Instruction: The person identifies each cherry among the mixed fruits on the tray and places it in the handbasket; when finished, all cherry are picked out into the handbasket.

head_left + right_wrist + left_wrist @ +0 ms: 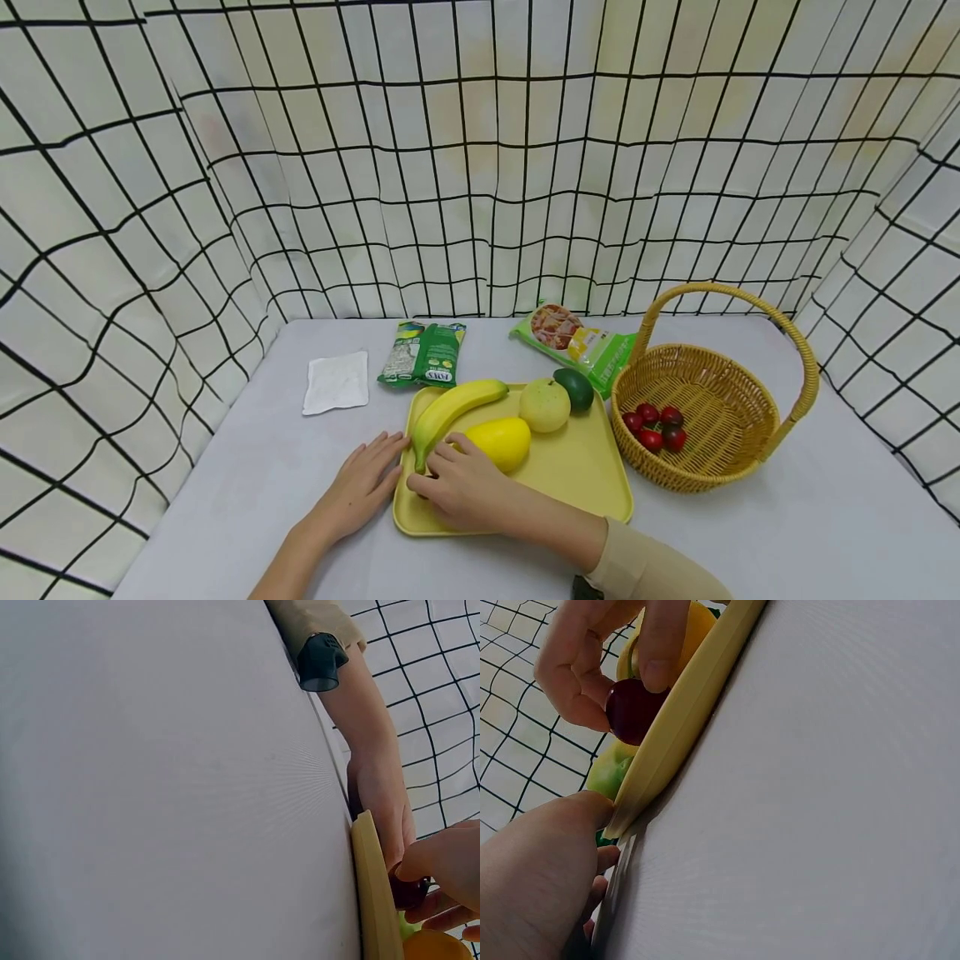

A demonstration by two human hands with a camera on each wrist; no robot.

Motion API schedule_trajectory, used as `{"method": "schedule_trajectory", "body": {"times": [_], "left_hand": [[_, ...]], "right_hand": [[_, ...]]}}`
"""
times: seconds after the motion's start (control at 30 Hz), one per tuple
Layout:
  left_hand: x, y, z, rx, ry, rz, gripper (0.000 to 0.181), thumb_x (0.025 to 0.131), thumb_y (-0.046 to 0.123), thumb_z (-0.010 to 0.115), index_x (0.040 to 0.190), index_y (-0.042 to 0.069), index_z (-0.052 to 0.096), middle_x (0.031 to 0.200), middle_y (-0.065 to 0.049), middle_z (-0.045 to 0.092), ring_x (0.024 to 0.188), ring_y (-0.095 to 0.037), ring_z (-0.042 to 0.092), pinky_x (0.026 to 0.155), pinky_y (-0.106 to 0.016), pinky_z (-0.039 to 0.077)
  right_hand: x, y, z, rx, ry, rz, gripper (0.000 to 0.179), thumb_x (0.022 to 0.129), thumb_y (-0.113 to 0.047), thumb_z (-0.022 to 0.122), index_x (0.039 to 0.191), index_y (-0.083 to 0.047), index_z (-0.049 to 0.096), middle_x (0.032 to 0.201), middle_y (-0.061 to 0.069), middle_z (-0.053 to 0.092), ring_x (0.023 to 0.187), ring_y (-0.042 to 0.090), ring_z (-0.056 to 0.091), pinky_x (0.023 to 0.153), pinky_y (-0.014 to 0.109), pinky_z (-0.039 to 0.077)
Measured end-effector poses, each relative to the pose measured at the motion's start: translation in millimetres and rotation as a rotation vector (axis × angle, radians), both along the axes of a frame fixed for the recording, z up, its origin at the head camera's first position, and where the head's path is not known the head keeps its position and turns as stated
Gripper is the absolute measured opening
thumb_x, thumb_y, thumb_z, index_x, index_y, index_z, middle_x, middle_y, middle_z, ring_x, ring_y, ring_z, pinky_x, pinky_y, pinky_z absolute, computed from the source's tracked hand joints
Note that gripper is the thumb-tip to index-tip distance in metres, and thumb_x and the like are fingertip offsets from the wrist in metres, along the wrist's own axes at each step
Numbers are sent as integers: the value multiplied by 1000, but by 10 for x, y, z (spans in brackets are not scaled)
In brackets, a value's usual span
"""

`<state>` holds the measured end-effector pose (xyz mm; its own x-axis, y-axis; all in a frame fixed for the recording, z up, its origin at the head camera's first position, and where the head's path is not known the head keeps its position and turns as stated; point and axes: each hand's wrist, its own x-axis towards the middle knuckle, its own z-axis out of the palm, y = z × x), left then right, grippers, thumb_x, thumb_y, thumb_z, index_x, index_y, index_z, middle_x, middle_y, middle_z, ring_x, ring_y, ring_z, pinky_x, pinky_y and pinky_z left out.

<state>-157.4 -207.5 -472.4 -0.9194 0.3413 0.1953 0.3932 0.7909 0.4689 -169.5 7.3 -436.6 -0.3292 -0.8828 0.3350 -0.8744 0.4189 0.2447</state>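
Observation:
My right hand [468, 487] reaches over the left front of the yellow tray [577, 475]. Its thumb and fingers pinch a dark red cherry [634, 712] just inside the tray's rim; the same cherry [409, 891] appears in the right wrist view. From above, the hand mostly hides it. My left hand [360, 487] rests on the table with fingers extended, touching the tray's left edge. On the tray lie a banana [457, 410], a yellow mango-like fruit [504, 443] beside the right hand, a round yellow-green fruit [545, 406] and a dark green fruit [574, 390].
Right of the tray stands a wicker basket [720, 400] with a tall handle and several cherries [651, 439]. Behind the tray lie a green packet [427, 354] and a green food bag [588, 346]. A white square cloth [336, 383] lies left. Netting-patterned walls surround the table.

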Motion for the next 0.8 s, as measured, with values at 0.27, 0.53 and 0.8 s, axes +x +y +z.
{"method": "schedule_trajectory", "body": {"times": [0.27, 0.53, 0.8], "left_hand": [[5, 11, 17, 5, -21, 3, 41, 97, 26, 46, 134, 9, 46, 139, -10, 42, 132, -32, 28, 106, -55, 17], [8, 18, 32, 6, -36, 11, 42, 96, 25, 47, 134, 9, 46, 140, -10, 41, 133, -32, 27, 106, -55, 16], [7, 10, 24, 10, -23, 5, 41, 96, 24, 47, 135, 9, 46, 139, -11, 41, 132, -32, 28, 105, -55, 16]], "right_hand": [[37, 44, 103, -16, -17, 4, 17, 86, -27, 57, 103, -25, 54, 83, -8, 49, 84, 10, 43, 86, 29, 37], [53, 138, 227, -70, -42, -5, 15, 88, -29, 57, 103, -26, 58, 86, -9, 54, 88, 10, 47, 86, 27, 39], [50, 269, 257, -148, -16, -9, 16, 87, -28, 59, 102, -25, 59, 82, -8, 54, 85, 12, 49, 83, 26, 40]]}}
